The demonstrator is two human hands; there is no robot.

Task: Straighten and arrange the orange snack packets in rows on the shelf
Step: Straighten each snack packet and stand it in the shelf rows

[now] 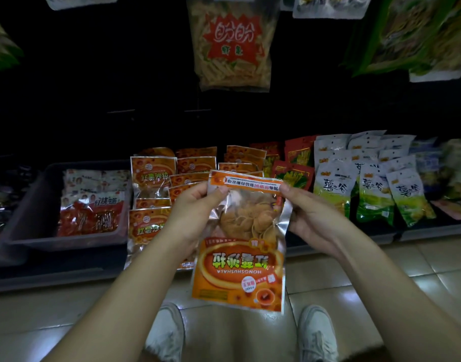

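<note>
The low shelf (67, 278) carries rows of orange snack packets (153, 173). In front of them one held packet (240, 257) hangs upside down. Both forearms reach forward. The left hand (192, 212) and right hand (308, 212) each pinch an upper corner between thumb and curled fingers.

Single head-worn wide-angle view, pitched forward and down. Left hand (190, 207) and right hand (311, 212) hold an orange packet (241, 259) close, mid-frame. The low shelf (54, 279) runs across just beyond. Hanging bags (232, 43) at top edge, shoes (318, 333) and tiled floor (381, 270) at bottom.
</note>
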